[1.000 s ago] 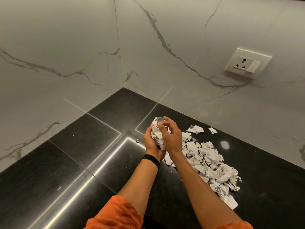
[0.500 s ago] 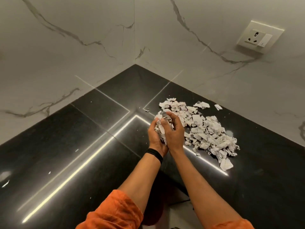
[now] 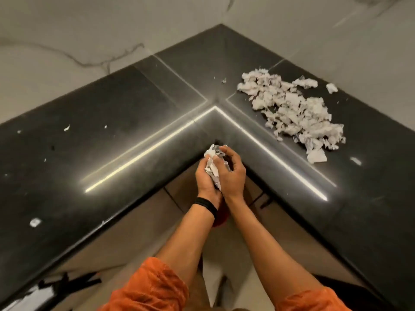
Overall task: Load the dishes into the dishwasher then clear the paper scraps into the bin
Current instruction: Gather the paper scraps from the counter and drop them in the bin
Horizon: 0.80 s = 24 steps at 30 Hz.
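Presently both hands are held together at the inner corner of the black L-shaped countertop (image 3: pixel 112 142), just over its edge. The left hand (image 3: pixel 204 182) cups a wad of paper scraps (image 3: pixel 211 162) from below and from the left, fingers curled up around it. The right hand (image 3: pixel 232 176) closes on the same wad from the other side, its fingers (image 3: pixel 221 151) bent over the top. The wad is clamped between the two palms and clear of the counter surface.

Main pile of scraps (image 3: pixel 292 108) lies on the right-hand run of the counter, well apart from the hands, stretching from near the wall corner toward the front edge. One separate piece (image 3: pixel 332 88) sits just beside it, close to the wall. Stray bits — one larger (image 3: pixel 34 222), one smaller (image 3: pixel 66 127) — are scattered on the left-hand run.

A black wristband (image 3: pixel 206 204) circles the left wrist. Orange sleeves (image 3: pixel 152 286) are pushed up both forearms. Veined marble walls (image 3: pixel 89 30) back the counter on both sides.
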Tool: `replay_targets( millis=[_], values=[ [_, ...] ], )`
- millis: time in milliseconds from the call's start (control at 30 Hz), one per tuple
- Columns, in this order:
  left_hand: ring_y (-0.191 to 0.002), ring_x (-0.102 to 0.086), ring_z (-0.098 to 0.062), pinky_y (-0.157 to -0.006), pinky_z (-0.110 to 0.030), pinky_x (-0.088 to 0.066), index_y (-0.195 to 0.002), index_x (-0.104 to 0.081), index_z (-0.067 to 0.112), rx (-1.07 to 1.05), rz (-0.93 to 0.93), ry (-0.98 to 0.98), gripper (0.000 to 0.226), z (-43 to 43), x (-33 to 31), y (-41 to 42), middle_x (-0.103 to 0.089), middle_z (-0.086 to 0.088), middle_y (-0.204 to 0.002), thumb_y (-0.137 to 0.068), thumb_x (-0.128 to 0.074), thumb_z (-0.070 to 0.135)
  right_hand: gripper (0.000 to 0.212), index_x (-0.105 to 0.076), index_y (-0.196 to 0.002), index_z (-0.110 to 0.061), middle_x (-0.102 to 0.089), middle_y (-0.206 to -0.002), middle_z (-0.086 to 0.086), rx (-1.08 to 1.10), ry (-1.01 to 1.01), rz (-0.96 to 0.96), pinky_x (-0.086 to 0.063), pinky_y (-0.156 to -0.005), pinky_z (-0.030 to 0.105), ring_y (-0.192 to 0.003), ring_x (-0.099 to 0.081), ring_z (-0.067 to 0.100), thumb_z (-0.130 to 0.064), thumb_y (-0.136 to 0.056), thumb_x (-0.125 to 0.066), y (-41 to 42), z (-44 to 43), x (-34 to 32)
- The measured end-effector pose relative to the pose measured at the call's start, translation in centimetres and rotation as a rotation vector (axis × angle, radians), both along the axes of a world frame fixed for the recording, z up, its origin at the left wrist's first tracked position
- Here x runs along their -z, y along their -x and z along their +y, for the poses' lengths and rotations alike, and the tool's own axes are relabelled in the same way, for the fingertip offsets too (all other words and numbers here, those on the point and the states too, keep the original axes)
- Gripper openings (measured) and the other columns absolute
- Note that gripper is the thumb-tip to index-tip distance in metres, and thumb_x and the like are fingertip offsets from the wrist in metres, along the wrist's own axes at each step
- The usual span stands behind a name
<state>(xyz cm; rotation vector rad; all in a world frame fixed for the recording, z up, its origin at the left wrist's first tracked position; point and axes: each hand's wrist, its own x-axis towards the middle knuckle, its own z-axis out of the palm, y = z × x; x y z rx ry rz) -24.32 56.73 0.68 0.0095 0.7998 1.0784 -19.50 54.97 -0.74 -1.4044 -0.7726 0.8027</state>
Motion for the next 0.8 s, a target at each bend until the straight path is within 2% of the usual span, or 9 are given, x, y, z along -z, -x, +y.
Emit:
replay_targets(
  millis=[100, 233, 300, 467, 533, 600, 633, 700, 800],
  values=[
    [-0.087, -0.069, -0.023, -0.082, -0.033, -0.056, -0.117, -0.068, 0.005, -0.007, 0.052, 0.08, 0.039, -4.0, 3.5, 1.5, -0.071, -0.013, -0.102, -0.102, -0.044, 0.033, 0.026, -0.068, -0.112, -0.03, -0.068, -0.12, -0.012, -0.003, 0.056, 0.004, -0.05, -0.105, 0.044, -0.122, -0.06, 0.011, -0.024, -0.087, -0.07, 1.6, -4.1, 3.1],
    [-0.102, -0.067, -0.026, -0.103, -0.037, -0.047, -0.128, -0.064, 0.003, 0.023, 0.054, 0.191, 0.045, -6.9, 9.0, 2.4, -0.069, -0.015, -0.116, -0.1, -0.045, 0.034, 0.029, -0.069, -0.112, -0.029, -0.067, -0.121, -0.015, 0.013, 0.192, 0.052, -0.05, -0.105, 0.042, -0.123, -0.06, 0.008, -0.015, -0.087, -0.071, 2.5, -6.8, 8.5],
    [-0.102, -0.066, -0.026, -0.104, -0.036, -0.045, -0.129, -0.063, 0.003, 0.039, 0.086, 0.268, 0.045, -7.4, 13.0, 2.5, -0.069, -0.015, -0.114, -0.101, -0.044, 0.033, 0.028, -0.07, -0.112, -0.024, -0.067, -0.121, -0.013, 0.031, 0.256, 0.053, -0.05, -0.105, 0.039, -0.121, -0.06, 0.006, -0.013, -0.086, -0.07, 2.7, -7.5, 12.6],
    [-0.092, -0.065, -0.024, -0.086, -0.033, -0.051, -0.127, -0.062, 0.006, 0.066, 0.236, 0.417, 0.044, -7.1, 26.7, 2.1, -0.068, -0.013, -0.107, -0.104, -0.041, 0.037, 0.04, -0.063, -0.126, -0.007, -0.065, -0.124, 0.004, 0.104, 0.491, 0.149, -0.049, -0.092, 0.024, -0.111, -0.063, 0.017, -0.013, -0.088, -0.069, 2.8, -7.3, 25.2],
    [-0.097, -0.064, -0.026, -0.09, -0.034, -0.051, -0.134, -0.059, 0.007, 0.029, 0.247, 0.446, 0.048, -6.4, 32.3, 2.0, -0.067, -0.014, -0.12, -0.106, -0.038, 0.04, 0.04, -0.066, -0.124, -0.004, -0.068, -0.122, 0.004, 0.118, 0.484, 0.171, -0.052, -0.095, 0.027, -0.112, -0.065, 0.021, -0.016, -0.086, -0.07, 2.9, -6.5, 30.7],
    [-0.114, -0.061, -0.031, -0.103, -0.04, -0.048, -0.141, -0.054, 0.008, 0.04, 0.23, 0.396, 0.051, -5.5, 38.0, 1.8, -0.062, -0.016, -0.132, -0.105, -0.041, 0.041, 0.039, -0.07, -0.118, -0.007, -0.072, -0.116, 0.007, 0.116, 0.457, 0.177, -0.056, -0.094, 0.035, -0.108, -0.068, 0.021, -0.027, -0.085, -0.072, 3.1, -5.5, 35.8],
    [-0.121, -0.058, -0.033, -0.109, -0.042, -0.045, -0.143, -0.053, 0.008, 0.058, 0.224, 0.369, 0.052, -4.8, 40.3, 1.9, -0.061, -0.016, -0.133, -0.105, -0.041, 0.042, 0.034, -0.071, -0.117, -0.007, -0.073, -0.113, 0.008, 0.112, 0.462, 0.199, -0.057, -0.091, 0.036, -0.105, -0.069, 0.021, -0.024, -0.088, -0.072, 3.0, -4.9, 38.0],
    [-0.117, -0.058, -0.031, -0.11, -0.042, -0.044, -0.138, -0.056, 0.007, 0.114, 0.213, 0.318, 0.05, -3.4, 44.3, 1.9, -0.064, -0.015, -0.122, -0.104, -0.041, 0.041, 0.025, -0.071, -0.115, -0.007, -0.074, -0.106, 0.007, 0.134, 0.478, 0.22, -0.058, -0.084, 0.033, -0.098, -0.07, 0.02, -0.016, -0.092, -0.07, 2.4, -3.6, 41.5],
    [-0.089, -0.063, -0.023, -0.085, -0.033, -0.053, -0.105, -0.063, 0.012, 0.155, 0.198, 0.278, 0.034, -1.7, 48.8, 1.7, -0.064, -0.008, -0.093, -0.102, -0.04, 0.037, 0.025, -0.072, -0.113, -0.008, -0.075, -0.099, 0.003, 0.137, 0.507, 0.257, -0.059, -0.078, 0.026, -0.09, -0.071, 0.016, -0.018, -0.091, -0.072, 1.7, -1.9, 46.1]
  ],
)
